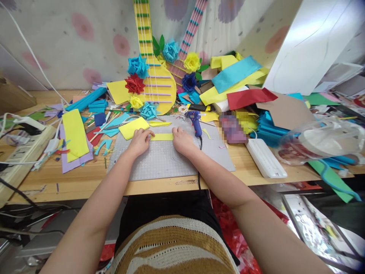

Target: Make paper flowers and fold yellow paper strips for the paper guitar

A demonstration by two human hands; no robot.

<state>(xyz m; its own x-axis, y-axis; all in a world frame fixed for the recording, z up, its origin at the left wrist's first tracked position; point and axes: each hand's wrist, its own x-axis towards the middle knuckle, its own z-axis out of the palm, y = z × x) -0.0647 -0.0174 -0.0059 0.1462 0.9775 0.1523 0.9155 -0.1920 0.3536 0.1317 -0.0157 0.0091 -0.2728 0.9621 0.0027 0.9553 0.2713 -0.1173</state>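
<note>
A narrow yellow paper strip [162,137] lies on the grey cutting mat [165,161]. My left hand [140,140] presses its left end with curled fingers. My right hand [181,139] presses its right end, fingers bent down onto the paper. A larger yellow sheet [131,128] lies just behind my left hand. Right behind my right hand stands a blue glue gun [195,121], its black cord running to the table's front edge.
Scissors [118,125] lie left of the yellow sheet. A yellow paper guitar [155,82] with paper flowers leans at the back. Paper scraps cover the wooden table [85,179]. A white power strip [265,158] lies right, another strip [19,152] at left.
</note>
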